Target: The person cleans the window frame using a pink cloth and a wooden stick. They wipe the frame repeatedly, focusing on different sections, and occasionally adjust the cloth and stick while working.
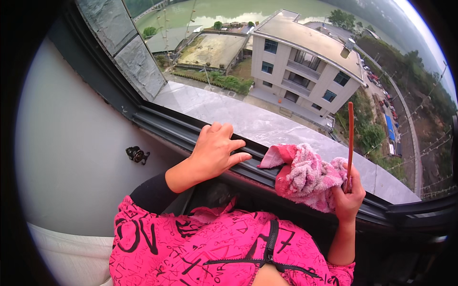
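Note:
My left hand (218, 150) rests on the dark metal window track (179, 128), thumb and index finger apart and the other fingers bent over the rails. Nothing shows in its grasp. Farther right, my right hand (350, 196) grips a crumpled pink and white towel (307, 175) together with a thin reddish-brown stick (350, 139). The stick points up and outward past the sill. Part of the towel lies over the track, with one corner towards my left hand. My right fingers hide the stick's lower end.
Outside the track runs a grey marble-look ledge (229, 111), with a steep drop beyond it to a multi-storey building (304, 68). Stone tiles (132, 60) line the left opening. A black metal fitting (137, 154) sticks out of the pale wall (82, 143).

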`<state>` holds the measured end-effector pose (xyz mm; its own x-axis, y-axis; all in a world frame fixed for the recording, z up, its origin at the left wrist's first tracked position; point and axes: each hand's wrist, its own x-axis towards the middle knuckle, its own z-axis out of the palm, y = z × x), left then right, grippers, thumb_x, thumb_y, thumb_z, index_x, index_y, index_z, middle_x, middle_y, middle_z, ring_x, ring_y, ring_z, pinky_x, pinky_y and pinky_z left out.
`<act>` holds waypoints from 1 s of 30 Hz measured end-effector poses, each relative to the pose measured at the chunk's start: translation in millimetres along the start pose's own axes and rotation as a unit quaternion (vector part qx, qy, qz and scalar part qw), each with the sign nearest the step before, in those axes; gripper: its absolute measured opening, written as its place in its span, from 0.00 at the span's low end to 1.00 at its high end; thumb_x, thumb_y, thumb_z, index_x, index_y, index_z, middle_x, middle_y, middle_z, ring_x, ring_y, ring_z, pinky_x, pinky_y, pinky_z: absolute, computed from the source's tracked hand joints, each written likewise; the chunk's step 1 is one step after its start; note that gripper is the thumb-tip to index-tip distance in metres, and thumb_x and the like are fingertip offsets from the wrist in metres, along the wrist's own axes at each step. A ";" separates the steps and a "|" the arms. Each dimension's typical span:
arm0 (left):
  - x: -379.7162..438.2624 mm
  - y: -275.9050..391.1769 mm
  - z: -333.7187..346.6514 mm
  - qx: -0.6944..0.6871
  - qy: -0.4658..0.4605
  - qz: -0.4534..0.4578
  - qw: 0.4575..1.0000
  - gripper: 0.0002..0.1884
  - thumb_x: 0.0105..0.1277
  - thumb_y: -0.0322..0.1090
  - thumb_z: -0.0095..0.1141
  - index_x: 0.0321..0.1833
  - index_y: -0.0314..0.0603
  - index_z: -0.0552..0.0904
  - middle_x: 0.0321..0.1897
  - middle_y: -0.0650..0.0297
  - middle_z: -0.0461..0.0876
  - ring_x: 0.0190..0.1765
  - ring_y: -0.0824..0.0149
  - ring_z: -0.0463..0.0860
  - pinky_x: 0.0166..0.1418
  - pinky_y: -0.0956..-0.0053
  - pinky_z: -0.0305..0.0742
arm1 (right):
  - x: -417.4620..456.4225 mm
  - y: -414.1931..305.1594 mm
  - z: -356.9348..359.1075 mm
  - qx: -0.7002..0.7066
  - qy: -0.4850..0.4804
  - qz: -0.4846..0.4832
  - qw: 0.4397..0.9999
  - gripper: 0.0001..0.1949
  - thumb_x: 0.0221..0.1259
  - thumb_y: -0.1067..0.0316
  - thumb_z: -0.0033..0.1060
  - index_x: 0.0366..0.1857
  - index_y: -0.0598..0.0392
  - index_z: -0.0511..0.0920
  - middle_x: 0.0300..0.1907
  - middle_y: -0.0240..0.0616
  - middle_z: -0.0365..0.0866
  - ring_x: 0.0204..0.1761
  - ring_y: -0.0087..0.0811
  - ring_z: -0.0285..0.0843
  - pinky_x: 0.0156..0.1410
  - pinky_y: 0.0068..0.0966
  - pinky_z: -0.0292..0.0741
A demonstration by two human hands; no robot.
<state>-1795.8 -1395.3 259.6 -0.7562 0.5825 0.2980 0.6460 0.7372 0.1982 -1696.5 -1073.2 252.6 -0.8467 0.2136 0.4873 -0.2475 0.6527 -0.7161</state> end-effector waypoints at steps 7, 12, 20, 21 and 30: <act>4.0 1.6 0.4 0.045 -0.033 -0.014 0.998 0.18 0.59 0.55 0.58 0.43 0.52 0.86 0.34 0.60 0.71 0.42 0.58 0.72 0.45 0.66 0.62 | -1.3 -1.9 -1.8 -0.011 -0.002 0.028 1.000 0.25 0.41 0.77 0.64 0.50 0.60 0.76 0.30 0.30 0.76 0.26 0.18 0.65 0.34 0.16 0.68; 11.7 8.6 -18.4 -0.024 -0.201 -0.106 0.973 0.24 0.62 0.58 0.53 0.49 0.49 0.83 0.35 0.50 0.81 0.41 0.50 0.80 0.44 0.58 0.70 | -2.0 -0.6 -1.3 -0.022 0.001 0.021 1.000 0.25 0.41 0.76 0.65 0.50 0.60 0.76 0.29 0.30 0.75 0.25 0.19 0.65 0.33 0.16 0.68; 24.3 -2.9 -23.6 -0.116 -0.280 -0.100 0.948 0.30 0.63 0.58 0.52 0.56 0.39 0.78 0.39 0.46 0.83 0.46 0.44 0.81 0.50 0.56 0.74 | -2.1 3.1 -1.0 -0.008 0.011 0.002 1.000 0.24 0.41 0.75 0.67 0.50 0.59 0.77 0.30 0.34 0.78 0.27 0.22 0.70 0.36 0.20 0.72; 25.2 -4.1 -21.3 -0.126 -0.275 -0.106 0.947 0.29 0.63 0.58 0.52 0.56 0.39 0.78 0.39 0.46 0.83 0.45 0.44 0.81 0.50 0.56 0.74 | -2.1 0.6 -1.5 -0.022 -0.005 0.022 0.999 0.24 0.41 0.75 0.67 0.49 0.59 0.77 0.31 0.34 0.79 0.27 0.23 0.71 0.37 0.20 0.72; 8.5 16.5 -7.5 0.011 -0.196 -0.074 0.978 0.25 0.63 0.53 0.52 0.52 0.39 0.73 0.25 0.49 0.82 0.33 0.46 0.82 0.35 0.53 0.74 | -0.1 -2.9 -1.7 -0.018 -0.002 0.016 1.000 0.22 0.42 0.74 0.67 0.48 0.59 0.77 0.28 0.35 0.78 0.25 0.22 0.70 0.34 0.18 0.71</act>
<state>-1790.9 -1380.7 272.4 -0.8262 0.5515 -0.1148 0.5267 0.8286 0.1899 -1694.9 -1073.8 255.6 -0.8555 0.2331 0.4623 -0.2023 0.6714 -0.7129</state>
